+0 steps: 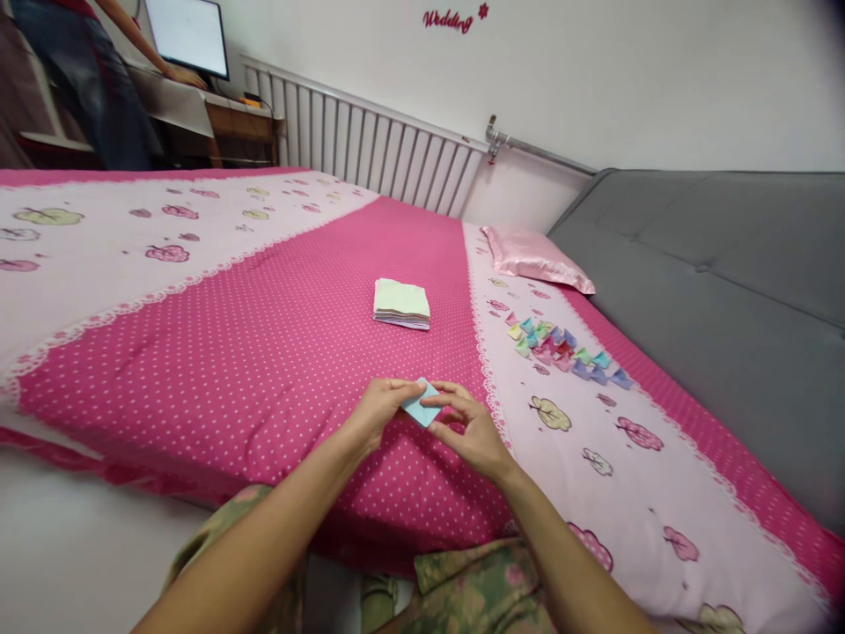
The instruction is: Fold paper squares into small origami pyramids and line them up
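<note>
A small light-blue folded paper (pixel 422 410) is held between my two hands over the near edge of the bed, one corner pointing up. My left hand (pixel 381 407) pinches its left side, thumb on top. On the right side, my right hand (pixel 470 430) has fingers on the paper's face and the thumb at its lower corner. Beyond my hands lies a stack of square paper sheets (pixel 401 299), pale yellow-green on top. Several small folded paper pieces (pixel 564 350) in many colours stand in rows to the right.
A pink polka-dot bedspread (pixel 297 308) covers the bed. A pink pillow (pixel 538 258) rests by the grey headboard (pixel 713 291). At the back left, a person (pixel 99 79) stands at a desk with a monitor (pixel 188 37). A white radiator (pixel 370 136) lines the wall.
</note>
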`<state>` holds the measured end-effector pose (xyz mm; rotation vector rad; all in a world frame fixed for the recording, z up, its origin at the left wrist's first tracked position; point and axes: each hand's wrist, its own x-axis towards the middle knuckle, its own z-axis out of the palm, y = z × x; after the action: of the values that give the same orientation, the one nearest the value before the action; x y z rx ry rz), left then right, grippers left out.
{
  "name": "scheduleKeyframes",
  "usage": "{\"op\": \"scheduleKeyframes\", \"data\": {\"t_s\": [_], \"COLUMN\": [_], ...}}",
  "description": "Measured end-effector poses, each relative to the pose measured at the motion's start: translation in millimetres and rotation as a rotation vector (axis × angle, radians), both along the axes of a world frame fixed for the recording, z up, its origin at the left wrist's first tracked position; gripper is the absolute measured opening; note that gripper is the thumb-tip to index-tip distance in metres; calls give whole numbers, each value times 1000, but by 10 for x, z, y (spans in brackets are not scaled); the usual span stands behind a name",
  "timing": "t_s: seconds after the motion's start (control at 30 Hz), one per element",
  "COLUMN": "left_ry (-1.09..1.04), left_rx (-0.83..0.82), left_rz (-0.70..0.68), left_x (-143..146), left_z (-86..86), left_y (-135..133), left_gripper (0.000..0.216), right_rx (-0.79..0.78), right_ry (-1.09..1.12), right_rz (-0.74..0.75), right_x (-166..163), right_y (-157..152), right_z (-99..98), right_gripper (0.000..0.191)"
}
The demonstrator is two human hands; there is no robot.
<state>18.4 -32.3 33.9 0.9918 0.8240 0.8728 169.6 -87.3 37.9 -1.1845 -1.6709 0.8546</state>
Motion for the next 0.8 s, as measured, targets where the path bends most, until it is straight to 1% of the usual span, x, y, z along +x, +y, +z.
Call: {"op": "scheduleKeyframes", "data": {"t_s": [0.23,0.33,0.47,0.8], "left_ry": [-19,-32,-43,-65], "left_rx": [-6,-16,-24,17], "left_rz": [-8,-27,-75,-156], "left_x": [23,30,35,37], "left_z": [4,-2,-16,-3], "left_y": [-36,-42,-36,-51], "left_gripper": [26,29,31,35], "right_rx": [31,39,38,83], "right_ry": [-5,8,19,-21], "right_rz": [-28,-55,-123,-299], "right_x": [-4,-5,-14,-40], "right_y": [25,39,44,30], "right_z": [-46,-67,-75,-59], "right_gripper": [26,21,13,17]}}
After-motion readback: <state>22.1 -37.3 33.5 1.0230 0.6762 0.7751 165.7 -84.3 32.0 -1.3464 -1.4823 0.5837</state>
